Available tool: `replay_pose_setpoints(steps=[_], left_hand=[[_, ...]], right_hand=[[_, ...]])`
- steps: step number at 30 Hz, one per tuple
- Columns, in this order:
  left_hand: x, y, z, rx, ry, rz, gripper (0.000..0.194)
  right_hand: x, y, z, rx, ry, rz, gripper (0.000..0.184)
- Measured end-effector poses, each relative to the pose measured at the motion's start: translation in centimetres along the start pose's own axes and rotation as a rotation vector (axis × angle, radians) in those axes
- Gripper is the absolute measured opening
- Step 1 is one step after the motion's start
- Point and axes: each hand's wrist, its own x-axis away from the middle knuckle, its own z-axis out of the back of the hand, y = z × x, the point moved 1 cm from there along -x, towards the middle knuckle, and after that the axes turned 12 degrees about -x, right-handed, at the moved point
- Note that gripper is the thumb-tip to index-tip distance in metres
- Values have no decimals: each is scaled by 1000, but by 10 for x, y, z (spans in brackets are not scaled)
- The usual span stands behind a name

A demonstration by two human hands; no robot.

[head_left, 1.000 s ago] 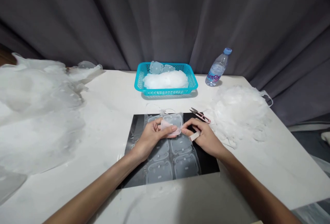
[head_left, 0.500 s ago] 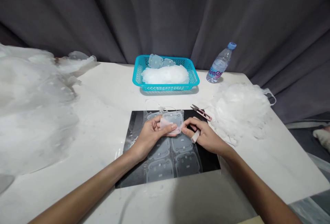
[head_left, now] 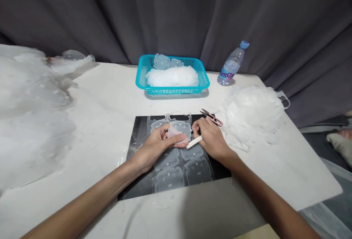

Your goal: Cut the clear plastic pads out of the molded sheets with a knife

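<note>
Both Your Hands Bent Inward Over the Black Sheet

Your left hand (head_left: 165,140) is closed in a pinch above the black sheet (head_left: 134,184), thumb laid across toward your right. Your right hand (head_left: 210,134), back upward and fingers curled, is near it, not touching. Your forearms slant in from either side of the sheet, wrists above its side edges.

There are two hands, one left hand (head_left: 155,143) and one right hand (head_left: 211,136), with one small translucent panel (head_left: 181,127) and one white strip (head_left: 194,142). The tabletop (head_left: 101,103) bears one black mat (head_left: 130,180), one pair of thread snips (head_left: 213,118), one water bottle (head_left: 230,67), one teal basket (head_left: 176,91) and two white heaps (head_left: 253,114), their pieces too tangled to count. Two clear pieces (head_left: 161,62) and one white mound (head_left: 174,76) sit in the basket.
</note>
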Motion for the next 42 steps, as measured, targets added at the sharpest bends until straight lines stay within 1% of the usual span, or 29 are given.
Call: replay_pose_setpoints(steps=[2, 5, 8, 11, 13, 15, 18, 20, 24, 26, 28, 30, 31, 33, 35, 36, 38, 40, 41, 42], left_hand=[[-1, -1, 2, 14, -18, 22, 36], [-1, 1, 3, 35, -48, 13, 39], [-1, 5, 1, 13, -71, -24, 42], [-1, 7, -2, -18, -56, -46, 36], [-1, 7, -4, -24, -34, -48, 33], [-1, 6, -6, -1, -11, -50, 34], [-1, 4, -9, 37, 23, -64, 33], [-1, 3, -9, 42, 39, -67, 32], [-2, 3, -8, 65, 31, -7, 30], [-3, 5, -7, 80, 17, 22, 29], [-3, 6, -7, 93, -4, 36, 28], [-3, 6, -6, 96, -20, 37, 28], [-3, 6, -6, 86, -18, 31, 28], [-3, 6, -6, 24, 2, 1, 29], [-2, 7, -5, -95, 16, -50, 30], [-2, 7, -4, -164, 19, -78, 30], [-2, 7, -3, -291, 21, -129, 31], [-2, 6, -2, -401, 38, -169, 31], [-2, 5, -2, -448, 52, -192, 29], [-2, 4, -1, -487, 67, -219, 27]], right_hand=[[-1, 4, 5, -56, 4, -28, 13], [-1, 4, 16, -300, -60, -45, 7], [-2, 2, 22, -507, -110, -26, 12], [-4, 2, 21, -580, -95, -88, 13], [-4, 3, 20, -594, -82, -154, 14], [-2, 3, 20, -604, -79, -164, 15], [0, 2, 20, -554, -46, -107, 12], [1, 0, 17, -457, -8, -65, 10], [1, -5, 1, -207, 66, -45, 12], [0, -6, -7, -132, 78, -56, 15], [-2, -5, -10, -107, 89, -55, 14], [-3, -2, -8, -118, 106, -47, 14], [-3, 0, -5, -142, 94, -41, 14], [-2, 5, 3, -223, 30, -26, 12], [-1, 10, 12, -328, -24, -37, 10], [-1, 13, 17, -378, -12, -58, 13], [-3, 14, 26, -440, 74, -92, 17], [-12, 10, 29, -436, 121, -70, 16], [-18, 6, 28, -414, 95, -39, 15], [-25, 1, 25, -390, 39, -10, 14]])
